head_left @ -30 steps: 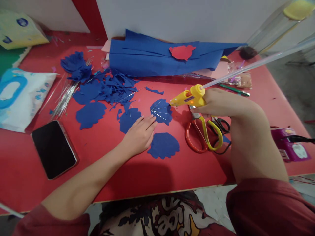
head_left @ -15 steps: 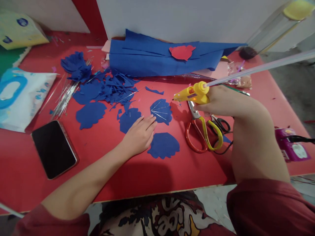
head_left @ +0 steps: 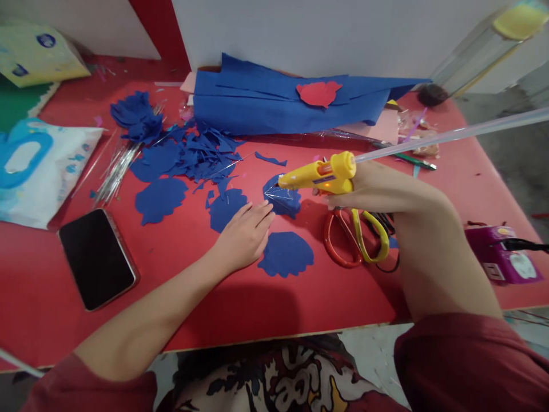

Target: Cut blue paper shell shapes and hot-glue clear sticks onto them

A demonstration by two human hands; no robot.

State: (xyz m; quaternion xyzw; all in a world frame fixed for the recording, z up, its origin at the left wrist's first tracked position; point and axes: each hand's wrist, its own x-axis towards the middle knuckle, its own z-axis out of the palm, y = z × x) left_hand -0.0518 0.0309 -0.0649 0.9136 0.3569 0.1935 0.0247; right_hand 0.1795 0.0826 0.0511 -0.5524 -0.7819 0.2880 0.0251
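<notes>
My right hand (head_left: 377, 186) grips a yellow glue gun (head_left: 319, 173) with a long clear glue stick (head_left: 450, 134) sticking out behind it. The nozzle points left, over a blue felt petal (head_left: 283, 199) that carries thin wires. My left hand (head_left: 243, 234) lies flat on the red table (head_left: 240, 303), fingers stretched out, its tips at the petal's left edge. A second blue petal (head_left: 285, 253) lies just right of that hand, and a third petal (head_left: 226, 207) lies just above it.
Orange and yellow scissors (head_left: 358, 240) lie under my right wrist. A black phone (head_left: 98, 257) is at the left, with a tissue pack (head_left: 30, 169) beyond it. Blue felt scraps (head_left: 193, 151), a wire bundle (head_left: 115, 169) and folded blue felt (head_left: 274, 97) lie further back. A purple power strip (head_left: 501, 257) is at the right.
My right hand has brought the glue gun left and down, so its nozzle now sits over the wired petal. The left hand has stayed put.
</notes>
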